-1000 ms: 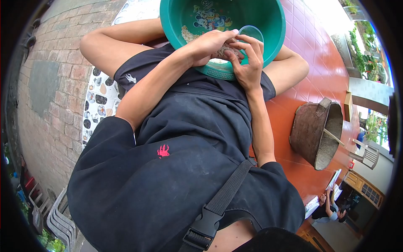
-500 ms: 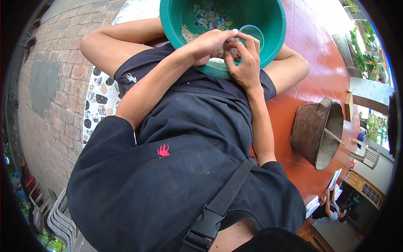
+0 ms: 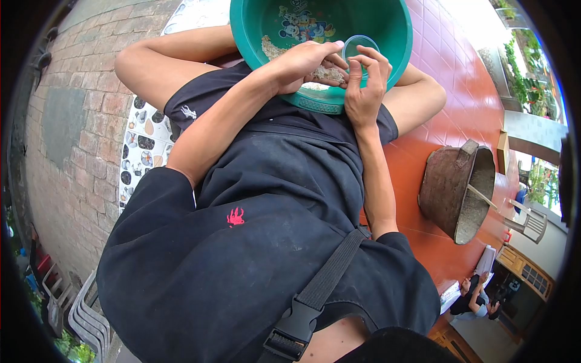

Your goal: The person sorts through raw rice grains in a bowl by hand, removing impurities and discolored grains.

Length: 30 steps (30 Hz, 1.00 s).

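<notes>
My left hand (image 3: pixel 305 65) is turned palm up over a green basin (image 3: pixel 399 36), fingers extended and slightly cupped. A small heap of pale brown grain (image 3: pixel 328 74) lies on its palm and fingers. Just to the right, my right hand (image 3: pixel 368 85) has its thumb and fingers curled close together by a clear plastic cup (image 3: pixel 361 41) inside the basin. Whatever is between those fingertips is too small to make out. More grain (image 3: pixel 272 49) lies against the basin's left side. Cartoon figures decorate the basin's bottom, and my hands hide part of its near side.
My crossed legs are around the basin. At right, a worn brown tub (image 3: pixel 446 187) with a stick in it lies on the red tiled floor (image 3: pixel 405 254). Another person (image 3: pixel 475 299) with papers is at lower right. Stacked chairs (image 3: pixel 91 317) stand at lower left.
My right hand has moved right, away from my left palm and toward the cup, uncovering the grain there. My left hand stays in place. The other person's papers have shifted.
</notes>
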### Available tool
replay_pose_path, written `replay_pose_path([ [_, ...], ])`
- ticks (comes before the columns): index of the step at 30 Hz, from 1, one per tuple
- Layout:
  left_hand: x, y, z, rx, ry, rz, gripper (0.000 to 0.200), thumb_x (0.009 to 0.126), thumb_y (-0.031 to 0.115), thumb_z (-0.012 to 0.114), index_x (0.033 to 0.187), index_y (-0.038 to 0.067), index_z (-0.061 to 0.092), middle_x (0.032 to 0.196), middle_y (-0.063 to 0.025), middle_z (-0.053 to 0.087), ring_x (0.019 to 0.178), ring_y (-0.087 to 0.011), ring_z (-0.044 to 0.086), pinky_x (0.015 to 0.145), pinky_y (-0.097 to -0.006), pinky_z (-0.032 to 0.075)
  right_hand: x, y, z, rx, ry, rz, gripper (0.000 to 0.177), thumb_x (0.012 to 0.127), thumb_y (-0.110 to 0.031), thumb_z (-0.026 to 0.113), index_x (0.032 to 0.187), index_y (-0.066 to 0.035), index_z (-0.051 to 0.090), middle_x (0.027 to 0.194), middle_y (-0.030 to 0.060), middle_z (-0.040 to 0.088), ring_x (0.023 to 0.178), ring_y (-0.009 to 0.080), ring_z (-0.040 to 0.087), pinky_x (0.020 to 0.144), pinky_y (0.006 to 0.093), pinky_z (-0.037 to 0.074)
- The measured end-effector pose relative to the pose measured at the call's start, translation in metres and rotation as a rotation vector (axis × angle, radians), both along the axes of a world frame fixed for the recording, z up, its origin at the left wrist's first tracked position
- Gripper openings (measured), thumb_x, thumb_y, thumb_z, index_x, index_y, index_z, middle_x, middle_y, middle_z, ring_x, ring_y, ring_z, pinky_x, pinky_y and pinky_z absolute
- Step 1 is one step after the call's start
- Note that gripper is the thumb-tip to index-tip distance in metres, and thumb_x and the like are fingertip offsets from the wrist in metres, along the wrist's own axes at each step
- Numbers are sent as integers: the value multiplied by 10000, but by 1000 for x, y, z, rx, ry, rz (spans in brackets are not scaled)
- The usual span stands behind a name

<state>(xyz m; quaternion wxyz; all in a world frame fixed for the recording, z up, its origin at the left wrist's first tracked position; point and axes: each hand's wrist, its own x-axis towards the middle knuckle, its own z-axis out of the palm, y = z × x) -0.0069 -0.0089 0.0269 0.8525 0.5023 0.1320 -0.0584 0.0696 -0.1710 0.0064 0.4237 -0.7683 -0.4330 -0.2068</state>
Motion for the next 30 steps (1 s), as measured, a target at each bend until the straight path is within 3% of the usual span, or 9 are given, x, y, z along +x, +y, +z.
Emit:
replay_pose_path([
  [3,0,3,1,-23,-1,-69,542,1081,424,517,1120,-92,679,1099,-189,705,1040,-250,726,977,-385,600,-2,3,2,208,204,-141,156,960,-79,657,1107,-39,693,1293,142,605,1189,303,523,960,388,455],
  [5,0,1,1,-8,-9,-40,552,1085,417,507,1118,-108,674,1096,-214,705,1045,-263,724,977,-391,599,-4,1,4,192,216,-146,189,926,-66,667,1110,-56,707,1323,143,585,1217,306,502,979,403,446],
  [7,1,-1,-1,-3,-1,10,543,1086,410,504,1126,-104,674,1102,-215,708,1054,-264,724,976,-386,599,-2,-2,5,-10,12,-24,194,880,-91,714,1074,-77,730,1322,122,586,1232,309,492,1001,414,438],
  [16,-1,4,0,-17,20,18,499,1078,408,513,1180,-52,677,1122,-158,720,1078,-217,718,969,-363,569,-7,3,7,-168,-63,84,197,787,-169,808,965,-103,754,1263,79,614,1200,312,517,1003,416,452],
  [23,-4,0,7,-19,30,50,508,1065,428,544,1207,-41,678,1126,-112,713,1014,-156,658,926,-333,559,-7,4,6,-153,-76,94,149,796,-139,796,933,-99,754,1202,69,641,1161,300,548,989,416,461],
  [30,2,1,-6,10,-1,59,530,1070,420,534,1196,-77,666,1132,-157,706,1024,-190,712,948,-355,593,-8,3,7,-113,9,105,110,868,-103,769,973,-71,768,1211,65,666,1170,284,555,990,394,463],
])
